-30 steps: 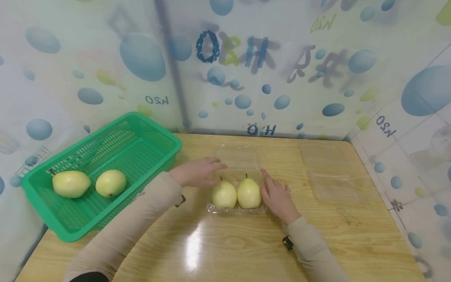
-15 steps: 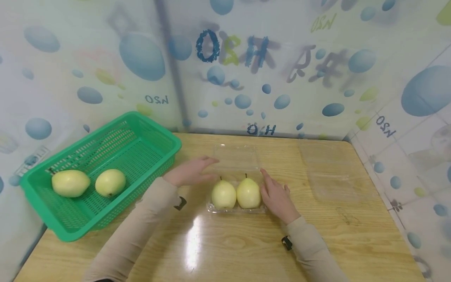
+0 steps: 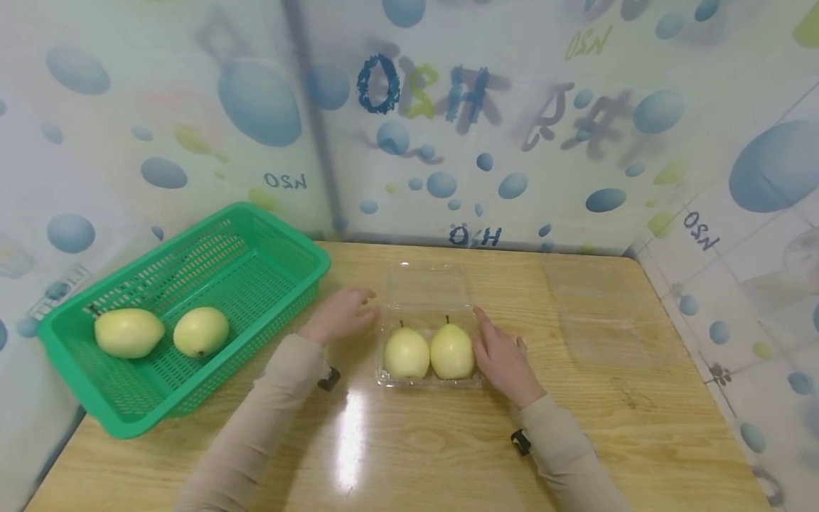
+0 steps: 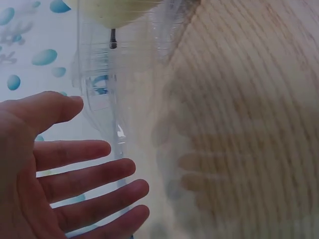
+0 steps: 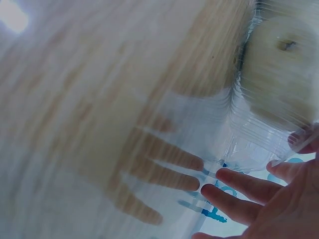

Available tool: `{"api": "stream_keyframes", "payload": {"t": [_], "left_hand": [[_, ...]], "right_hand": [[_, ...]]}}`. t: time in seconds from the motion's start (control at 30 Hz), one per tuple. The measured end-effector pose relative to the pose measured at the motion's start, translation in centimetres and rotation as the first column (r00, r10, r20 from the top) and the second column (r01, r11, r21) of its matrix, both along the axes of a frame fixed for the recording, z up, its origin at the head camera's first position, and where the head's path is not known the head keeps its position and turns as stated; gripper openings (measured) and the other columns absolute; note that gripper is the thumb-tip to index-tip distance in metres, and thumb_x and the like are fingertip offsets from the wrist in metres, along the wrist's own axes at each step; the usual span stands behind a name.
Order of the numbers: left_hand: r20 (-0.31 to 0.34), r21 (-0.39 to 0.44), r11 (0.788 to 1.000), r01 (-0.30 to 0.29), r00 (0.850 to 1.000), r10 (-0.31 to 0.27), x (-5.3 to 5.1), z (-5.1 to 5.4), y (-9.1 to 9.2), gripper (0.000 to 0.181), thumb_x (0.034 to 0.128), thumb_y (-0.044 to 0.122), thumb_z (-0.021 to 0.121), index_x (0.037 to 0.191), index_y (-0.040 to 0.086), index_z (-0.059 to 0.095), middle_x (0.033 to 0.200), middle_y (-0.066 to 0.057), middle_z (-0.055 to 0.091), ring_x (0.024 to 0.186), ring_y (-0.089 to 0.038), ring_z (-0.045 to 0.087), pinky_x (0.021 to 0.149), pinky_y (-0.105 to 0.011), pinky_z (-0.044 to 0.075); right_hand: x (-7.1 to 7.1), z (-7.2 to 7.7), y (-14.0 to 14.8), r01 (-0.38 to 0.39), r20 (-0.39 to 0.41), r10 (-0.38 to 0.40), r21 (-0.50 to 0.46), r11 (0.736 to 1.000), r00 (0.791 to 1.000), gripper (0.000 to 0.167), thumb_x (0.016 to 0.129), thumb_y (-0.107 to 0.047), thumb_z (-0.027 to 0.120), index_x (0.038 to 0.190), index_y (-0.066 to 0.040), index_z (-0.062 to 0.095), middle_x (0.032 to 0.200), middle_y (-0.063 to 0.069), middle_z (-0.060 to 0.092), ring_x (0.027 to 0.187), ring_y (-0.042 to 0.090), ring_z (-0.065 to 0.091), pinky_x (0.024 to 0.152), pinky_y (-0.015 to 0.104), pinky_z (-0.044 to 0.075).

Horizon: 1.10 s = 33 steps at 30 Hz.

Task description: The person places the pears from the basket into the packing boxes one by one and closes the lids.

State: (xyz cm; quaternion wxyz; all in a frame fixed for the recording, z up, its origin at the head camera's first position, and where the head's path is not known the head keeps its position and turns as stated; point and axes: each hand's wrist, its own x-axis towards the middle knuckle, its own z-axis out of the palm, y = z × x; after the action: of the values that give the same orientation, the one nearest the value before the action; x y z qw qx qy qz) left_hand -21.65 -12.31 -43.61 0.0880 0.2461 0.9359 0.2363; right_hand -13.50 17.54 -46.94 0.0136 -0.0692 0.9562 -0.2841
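Note:
Two pale yellow pears, a left one and a right one, stand side by side in a clear plastic clamshell box. The box's lid lies folded back, away from the person. To the left of the box, my left hand hovers with nothing in it; the left wrist view shows its fingers spread beside the plastic wall. At the box's right side is my right hand. Its thumb and index finger touch the box wall near the hinge corner, and the other fingers extend outward.
A green plastic basket stands at the left, holding two more pears, one lying on its side and one beside it. Another open clear box lies to the right on the wooden table. A patterned curtain borders the back.
My left hand has drawn back to the left, away from above the left pear and the lid hinge. The right hand, box and pears have stayed in place.

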Motion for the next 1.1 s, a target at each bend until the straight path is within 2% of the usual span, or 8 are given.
{"api": "stream_keyframes", "payload": {"t": [0.17,0.37,0.53,0.6,0.7,0.8,1.0,1.1], "left_hand": [[-0.008,0.042,0.999,-0.015,1.0,0.015,-0.4,-0.9,-0.1,0.037,0.0945,0.015,0.056,0.119,-0.013,0.058,0.109,-0.026,0.064,0.101,-0.039,0.062,0.088,-0.048,0.051],[0.042,0.135,0.99,-0.029,0.999,0.023,-1.2,-1.7,-0.2,0.032,0.0971,0.012,0.05,0.115,-0.013,0.06,0.109,-0.026,0.064,0.102,-0.039,0.061,0.091,-0.049,0.05],[0.149,0.226,0.97,-0.087,0.987,0.053,-2.2,-1.9,0.0,0.028,0.0988,0.012,0.048,0.106,-0.009,0.065,0.093,-0.02,0.066,0.087,-0.032,0.063,0.081,-0.044,0.053],[0.242,0.266,0.955,-0.131,0.968,0.065,-2.5,-1.9,0.2,0.029,0.0998,0.013,0.047,0.107,-0.009,0.064,0.09,-0.018,0.065,0.083,-0.029,0.062,0.077,-0.041,0.054],[0.393,0.334,0.918,-0.213,0.917,0.07,-2.9,-2.0,0.5,0.032,0.1013,0.015,0.045,0.113,-0.012,0.059,0.097,-0.02,0.065,0.088,-0.03,0.064,0.08,-0.038,0.055],[0.482,0.382,0.885,-0.267,0.874,0.056,-3.2,-2.1,0.8,0.037,0.1025,0.015,0.043,0.121,-0.015,0.052,0.105,-0.025,0.063,0.096,-0.034,0.064,0.085,-0.038,0.054],[0.57,0.439,0.83,-0.344,0.821,0.039,-3.5,-2.2,1.5,0.042,0.1031,0.015,0.041,0.128,-0.018,0.044,0.112,-0.03,0.059,0.102,-0.038,0.061,0.089,-0.038,0.053],[0.594,0.457,0.809,-0.37,0.804,0.033,-3.6,-2.2,1.6,0.044,0.1035,0.015,0.039,0.133,-0.018,0.039,0.117,-0.032,0.056,0.106,-0.04,0.059,0.091,-0.038,0.052]], "right_hand": [[0.0,0.0,0.0,0.0,0.004,0.0,0.005,1.0,1.0,0.052,0.102,-0.02,0.04,0.151,-0.007,0.028,0.134,0.026,0.052,0.121,0.044,0.05,0.1,0.077,0.015],[0.0,0.0,0.1,0.003,-0.001,-0.003,0.004,1.0,1.0,0.052,0.102,-0.02,0.039,0.151,-0.006,0.028,0.134,0.026,0.052,0.121,0.044,0.05,0.1,0.077,0.015],[0.1,-0.1,0.1,0.001,-0.006,-0.001,-0.004,1.0,1.0,0.052,0.101,-0.018,0.039,0.151,-0.004,0.028,0.135,0.026,0.05,0.121,0.044,0.05,0.099,0.077,0.017],[0.1,-0.1,0.1,-0.005,-0.014,0.005,-0.009,1.0,1.0,0.053,0.101,-0.017,0.039,0.151,-0.004,0.028,0.132,0.028,0.052,0.116,0.044,0.054,0.099,0.073,0.026],[0.1,-0.2,0.1,-0.015,-0.025,0.014,-0.025,1.0,1.0,0.053,0.101,-0.017,0.04,0.151,-0.003,0.027,0.13,0.029,0.053,0.112,0.043,0.056,0.096,0.063,0.04],[0.1,-0.2,0.2,-0.024,-0.022,0.023,-0.049,0.999,0.999,0.053,0.102,-0.016,0.039,0.151,-0.003,0.026,0.128,0.03,0.054,0.11,0.043,0.057,0.091,0.056,0.047],[0.1,-0.2,0.2,-0.033,-0.008,0.033,-0.061,0.998,0.999,0.053,0.102,-0.016,0.038,0.151,-0.002,0.024,0.133,0.031,0.049,0.118,0.043,0.052,0.096,0.056,0.044],[0.0,-0.2,0.2,-0.031,-0.007,0.03,-0.064,0.997,1.0,0.053,0.102,-0.016,0.038,0.151,-0.002,0.025,0.137,0.03,0.046,0.123,0.044,0.048,0.1,0.055,0.041]]}}
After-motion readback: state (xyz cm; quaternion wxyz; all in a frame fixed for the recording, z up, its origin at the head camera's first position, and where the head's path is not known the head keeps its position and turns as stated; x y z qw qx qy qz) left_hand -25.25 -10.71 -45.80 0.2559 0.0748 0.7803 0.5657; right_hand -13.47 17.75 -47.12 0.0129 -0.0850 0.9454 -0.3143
